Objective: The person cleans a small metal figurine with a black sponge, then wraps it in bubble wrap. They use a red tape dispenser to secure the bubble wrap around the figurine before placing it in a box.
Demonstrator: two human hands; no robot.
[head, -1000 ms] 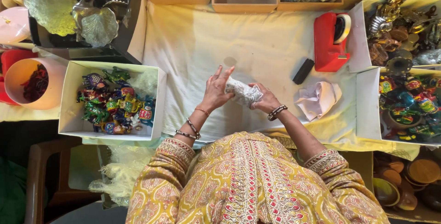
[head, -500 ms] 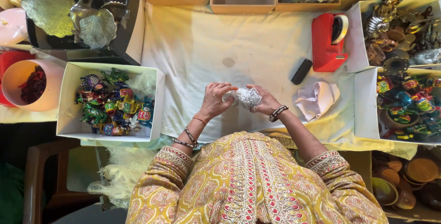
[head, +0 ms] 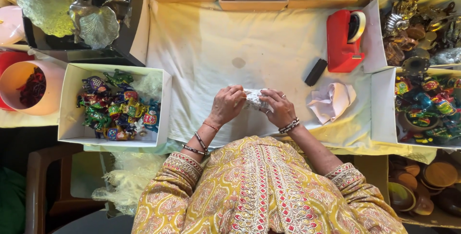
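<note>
Illumination is bright, even and diffuse, arriving from above. The cream cloth [head: 249, 47] on the table is well exposed without clipping. Shadows are soft and short; a faint one lies under the hands and along the inner wall of the white box [head: 72, 97]. Small specular highlights appear on the metal leaf dishes [head: 45, 6] and on the red tape dispenser [head: 343, 37]. The lower left corner, around the brown chair [head: 41, 186], is dim. Focus is sharp at centre. Slight wide-angle bending shows at the frame edges, with mild softness in the corners.
</note>
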